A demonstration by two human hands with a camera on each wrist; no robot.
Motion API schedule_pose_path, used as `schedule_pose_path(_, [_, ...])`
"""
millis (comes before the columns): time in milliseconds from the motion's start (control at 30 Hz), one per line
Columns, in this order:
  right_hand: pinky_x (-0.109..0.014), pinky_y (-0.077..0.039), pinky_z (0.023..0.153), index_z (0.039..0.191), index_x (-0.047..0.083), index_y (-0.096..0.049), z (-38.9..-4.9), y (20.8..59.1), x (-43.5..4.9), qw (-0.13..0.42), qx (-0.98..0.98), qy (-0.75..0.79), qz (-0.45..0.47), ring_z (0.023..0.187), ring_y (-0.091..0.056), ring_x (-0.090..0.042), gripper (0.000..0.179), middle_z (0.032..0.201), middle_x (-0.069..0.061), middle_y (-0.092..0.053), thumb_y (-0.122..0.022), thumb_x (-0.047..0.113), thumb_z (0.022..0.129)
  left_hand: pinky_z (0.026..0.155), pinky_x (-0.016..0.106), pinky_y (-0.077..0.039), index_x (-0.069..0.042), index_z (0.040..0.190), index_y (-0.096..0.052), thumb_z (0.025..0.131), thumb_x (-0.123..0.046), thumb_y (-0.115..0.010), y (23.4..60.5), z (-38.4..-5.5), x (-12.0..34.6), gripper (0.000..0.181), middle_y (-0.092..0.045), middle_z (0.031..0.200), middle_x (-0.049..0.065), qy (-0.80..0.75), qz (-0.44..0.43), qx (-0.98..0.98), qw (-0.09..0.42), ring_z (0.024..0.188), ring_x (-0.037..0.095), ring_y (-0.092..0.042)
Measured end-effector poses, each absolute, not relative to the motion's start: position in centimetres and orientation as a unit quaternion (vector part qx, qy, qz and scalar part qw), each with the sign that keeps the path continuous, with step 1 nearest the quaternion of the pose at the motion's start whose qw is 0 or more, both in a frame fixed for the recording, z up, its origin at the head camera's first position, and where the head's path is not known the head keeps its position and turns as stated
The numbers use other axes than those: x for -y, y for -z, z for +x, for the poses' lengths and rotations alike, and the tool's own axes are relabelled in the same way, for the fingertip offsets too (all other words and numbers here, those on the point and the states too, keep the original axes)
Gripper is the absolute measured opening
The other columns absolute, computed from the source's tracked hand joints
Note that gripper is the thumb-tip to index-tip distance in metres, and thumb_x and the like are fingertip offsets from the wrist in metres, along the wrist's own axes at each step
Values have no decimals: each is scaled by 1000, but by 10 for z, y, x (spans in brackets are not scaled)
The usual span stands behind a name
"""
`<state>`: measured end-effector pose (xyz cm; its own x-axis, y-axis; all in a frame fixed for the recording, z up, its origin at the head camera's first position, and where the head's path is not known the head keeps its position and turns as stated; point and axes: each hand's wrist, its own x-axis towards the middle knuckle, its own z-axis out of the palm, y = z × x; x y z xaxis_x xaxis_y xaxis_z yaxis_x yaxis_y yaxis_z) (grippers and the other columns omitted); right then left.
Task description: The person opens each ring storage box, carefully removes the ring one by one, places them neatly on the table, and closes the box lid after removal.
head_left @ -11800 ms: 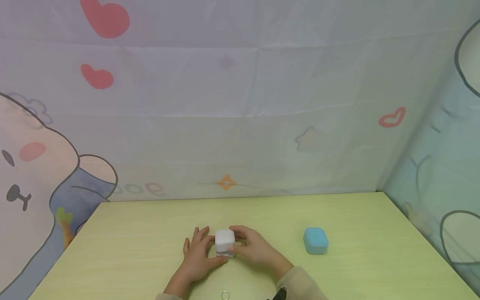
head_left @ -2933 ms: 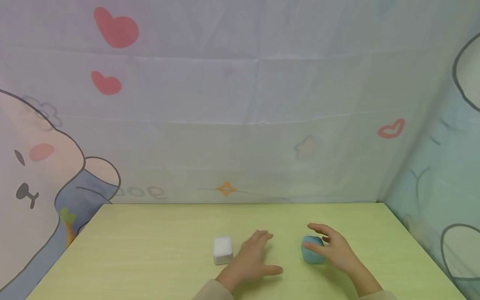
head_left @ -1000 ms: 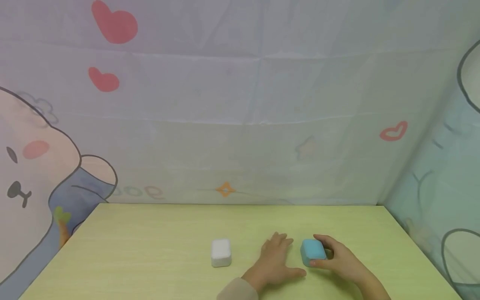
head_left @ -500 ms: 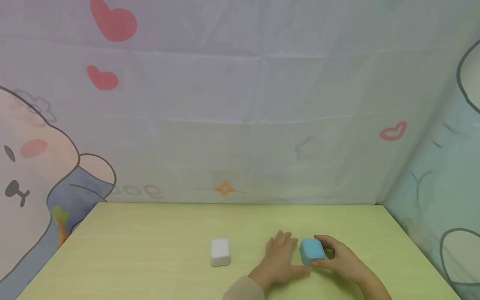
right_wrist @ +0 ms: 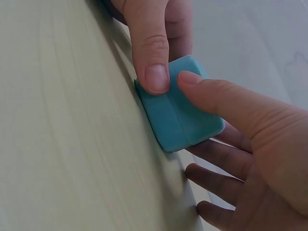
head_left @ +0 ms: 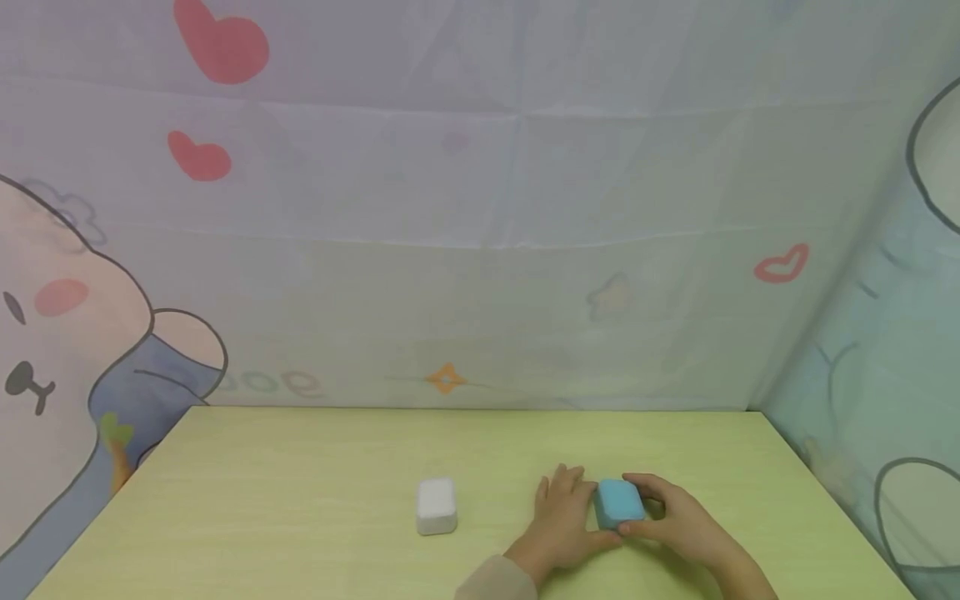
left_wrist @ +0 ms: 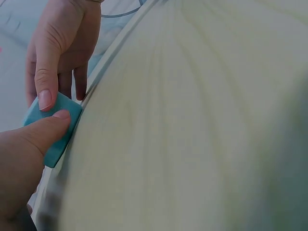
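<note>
A small light-blue box (head_left: 619, 503) with rounded corners stands on the table, gripped by both hands. A faint seam runs across its side in the right wrist view. My right hand (head_left: 678, 518) pinches the part farther from the table, its thumb (right_wrist: 207, 91) on the near side. Lower down, my left hand (head_left: 561, 518) holds the part by the table, thumb (left_wrist: 45, 130) in front and index finger at the back. The left hand's other fingers are spread on the left. Both index fingertips are largely hidden behind the box in the wrist views.
A similar white box (head_left: 437, 506) stands on the pale yellow-green table (head_left: 300, 492), left of my hands. A printed cloth (head_left: 480, 208) with hearts and a cartoon animal hangs behind the table's back edge. Another cloth (head_left: 847, 392) runs along the right side.
Earlier both hands held the white box, with a ring near the front edge. They then moved right; the right hand took the blue box, and the left hand has closed in to hold it too.
</note>
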<state>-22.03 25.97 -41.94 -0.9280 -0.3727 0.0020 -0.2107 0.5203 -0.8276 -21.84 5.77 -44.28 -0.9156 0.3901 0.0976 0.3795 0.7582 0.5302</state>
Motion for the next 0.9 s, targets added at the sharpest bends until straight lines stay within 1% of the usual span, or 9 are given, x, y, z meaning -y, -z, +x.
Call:
schedule_pose_path(100, [-50,-49,89,136,-7,-40,-220,419,-259,89,-866,461,-169,116,-52,-41,74,130,-28,-52,-75,24,80,114,57,-17,-12,131,-52,78,-59,-65,444,-218,-59,71,-37,148,10,-288,198,-937,4,143,34,-23])
schedule_pose_path(200, [-51,-49,89,138,-5,-39,-220,419,-259,92,-865,463,-170,117,-51,-41,74,132,-28,-50,-75,25,80,114,58,-17,-13,129,-54,77,-60,-66,445,-219,-60,71,-38,148,9,-292,189,-937,-5,142,35,-24])
schedule_pose_path(333, [-49,-49,89,141,-1,-38,-220,419,-261,96,-865,459,-177,119,-50,-41,74,135,-27,-48,-74,26,81,114,58,-17,-15,126,-56,75,-60,-68,447,-219,-63,69,-39,147,9,-289,179,-940,-15,142,36,-24])
schedule_pose_path(433, [-49,-48,89,141,-1,-38,-220,419,-262,99,-863,458,-189,120,-49,-42,73,136,-27,-47,-73,25,82,113,58,-17,-14,124,-57,75,-58,-70,447,-218,-64,67,-39,147,10,-291,173,-941,-17,142,37,-24])
schedule_pose_path(667, [-61,-41,96,140,-4,-38,-221,421,-266,97,-860,456,-207,124,-44,-48,74,137,-27,-47,-74,24,81,114,59,-14,-16,124,-58,74,-56,-71,446,-216,-65,66,-36,149,10,-302,164,-939,-9,143,38,-20])
schedule_pose_path(733, [-62,-39,97,139,-4,-38,-222,421,-267,99,-859,457,-208,125,-43,-48,73,138,-27,-46,-73,24,82,114,60,-13,-16,124,-58,74,-56,-71,446,-216,-64,66,-36,149,10,-305,164,-938,-8,143,38,-19])
schedule_pose_path(900, [-60,-41,97,140,-4,-36,-221,422,-268,102,-853,464,-217,126,-41,-49,73,138,-28,-44,-72,22,83,114,59,-13,-16,124,-58,74,-56,-72,445,-216,-64,66,-36,149,10,-307,160,-938,-8,144,38,-19])
